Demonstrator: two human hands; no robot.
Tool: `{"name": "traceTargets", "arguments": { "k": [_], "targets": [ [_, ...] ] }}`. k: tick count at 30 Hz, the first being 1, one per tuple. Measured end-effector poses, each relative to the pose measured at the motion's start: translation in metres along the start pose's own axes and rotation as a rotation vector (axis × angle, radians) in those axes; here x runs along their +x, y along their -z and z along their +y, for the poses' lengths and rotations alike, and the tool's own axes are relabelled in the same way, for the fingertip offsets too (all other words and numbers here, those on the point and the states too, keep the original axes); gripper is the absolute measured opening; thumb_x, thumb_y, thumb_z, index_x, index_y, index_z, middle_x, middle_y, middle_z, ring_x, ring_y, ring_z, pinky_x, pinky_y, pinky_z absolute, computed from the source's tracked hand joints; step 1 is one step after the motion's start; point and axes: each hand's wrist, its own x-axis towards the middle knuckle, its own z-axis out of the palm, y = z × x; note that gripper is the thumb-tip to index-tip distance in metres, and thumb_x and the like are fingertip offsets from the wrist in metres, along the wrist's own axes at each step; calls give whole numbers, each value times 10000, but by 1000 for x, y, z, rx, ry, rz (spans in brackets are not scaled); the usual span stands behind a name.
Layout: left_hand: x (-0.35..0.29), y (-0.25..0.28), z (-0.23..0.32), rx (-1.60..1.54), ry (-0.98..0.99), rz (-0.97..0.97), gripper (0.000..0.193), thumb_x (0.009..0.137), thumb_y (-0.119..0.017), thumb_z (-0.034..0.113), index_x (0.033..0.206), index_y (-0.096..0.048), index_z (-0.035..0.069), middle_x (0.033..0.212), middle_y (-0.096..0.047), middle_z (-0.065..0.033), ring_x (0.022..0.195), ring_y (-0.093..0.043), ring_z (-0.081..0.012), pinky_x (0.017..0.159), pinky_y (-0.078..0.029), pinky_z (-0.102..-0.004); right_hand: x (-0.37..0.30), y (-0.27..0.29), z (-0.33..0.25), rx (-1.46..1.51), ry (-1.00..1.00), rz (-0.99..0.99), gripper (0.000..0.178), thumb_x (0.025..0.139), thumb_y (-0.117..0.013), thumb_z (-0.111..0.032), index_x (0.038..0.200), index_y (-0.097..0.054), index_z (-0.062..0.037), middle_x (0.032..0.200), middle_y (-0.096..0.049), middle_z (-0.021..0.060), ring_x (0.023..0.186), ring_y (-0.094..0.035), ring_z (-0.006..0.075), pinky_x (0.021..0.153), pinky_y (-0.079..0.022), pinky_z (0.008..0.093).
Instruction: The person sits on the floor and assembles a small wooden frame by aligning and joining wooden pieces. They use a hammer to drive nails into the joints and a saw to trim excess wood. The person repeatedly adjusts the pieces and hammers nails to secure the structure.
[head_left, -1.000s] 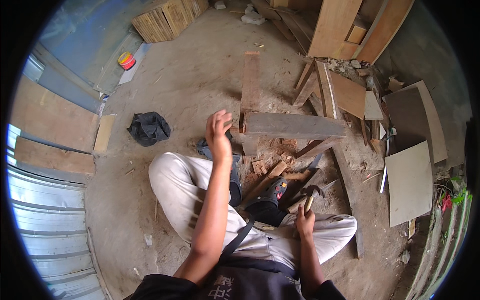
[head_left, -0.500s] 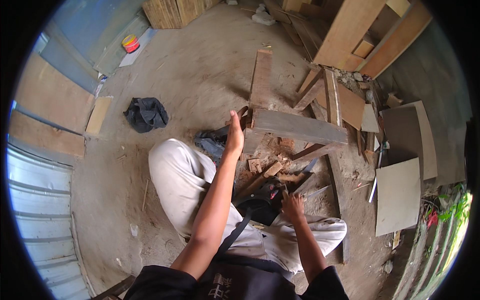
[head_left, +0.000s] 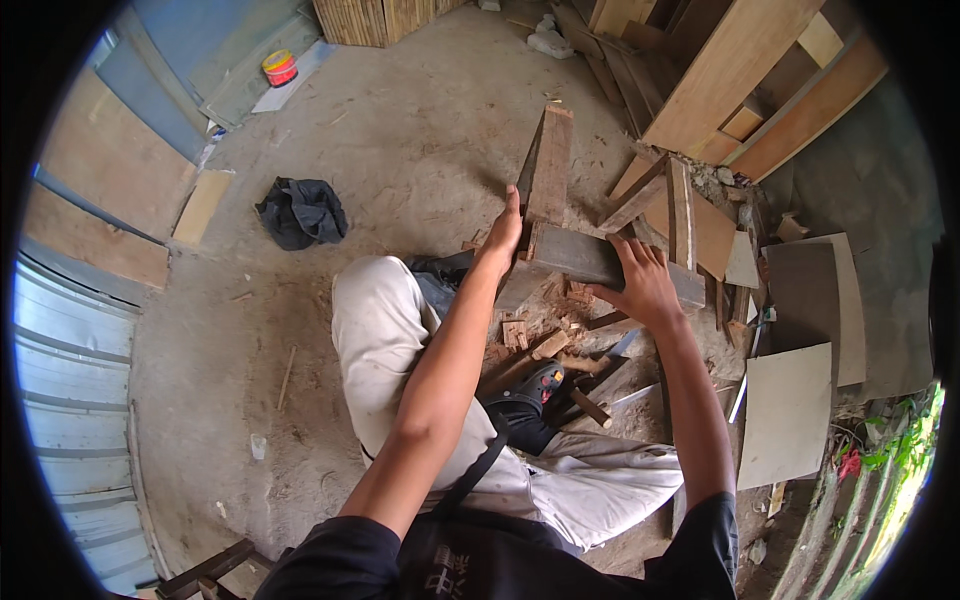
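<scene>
A frame of dark, squared timber stands tilted in front of my crossed legs, with one thick leg pointing away from me. My left hand grips its left corner, thumb up along the leg; the other fingers are hidden. Over the rail, my right hand is clasped with the thumb on the near side and fingers across the top. Below the frame lies a tool with a round wooden handle, its head out of sight. A saw-like blade shows beside dark wood offcuts.
Wood chips and blocks litter the ground under the frame. A black bag or cloth lies left. Boards lean at the back right, and pale sheets stand at the right. A red and yellow tub sits far left.
My right hand has let go of the wooden-handled tool and moved up onto the rail. The frame has turned slightly, and my left hand has stayed at its corner.
</scene>
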Motion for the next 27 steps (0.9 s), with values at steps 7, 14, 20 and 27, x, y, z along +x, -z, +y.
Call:
{"name": "traceTargets", "arguments": {
  "k": [7, 14, 20, 27],
  "targets": [
    [1, -8, -8, 78, 24, 87, 1098, 918, -264, 879, 1655, -121, 78, 1720, -94, -194, 1589, -94, -337, 1261, -121, -510, 3, -12, 9, 5, 1, 45, 963, 703, -884, -534, 1449, -489, -72, 1340, -603, 179, 1280, -554, 376, 1129, -389, 476],
    [-11, -13, 2, -25, 30, 67, 1042, 949, -273, 841, 1656, -125, 91, 1721, -80, -197, 1590, -80, -344, 1255, -138, -536, 4, -10, 6, 21, -4, 72, 942, 677, -902, -509, 1418, -518, -71, 1308, -614, 165, 1258, -564, 372, 1120, -398, 476],
    [-20, -26, 3, -70, -20, 94, 1073, 993, -267, 785, 1546, -278, -134, 1605, -352, -290, 1486, -359, -378, 1202, -304, -471, 5, -13, 9, 0, -2, 73, 954, 673, -894, -537, 1419, -520, -74, 1314, -613, 160, 1261, -568, 359, 1123, -395, 475],
    [4, -19, -16, -107, -23, 15, 983, 1021, -345, 717, 1551, -301, -109, 1602, -360, -287, 1461, -403, -368, 1166, -359, -471, 4, -18, 12, -47, 24, 98, 987, 700, -825, -660, 1437, -506, -86, 1290, -627, 163, 1252, -583, 340, 1103, -408, 484]
  ]
}}
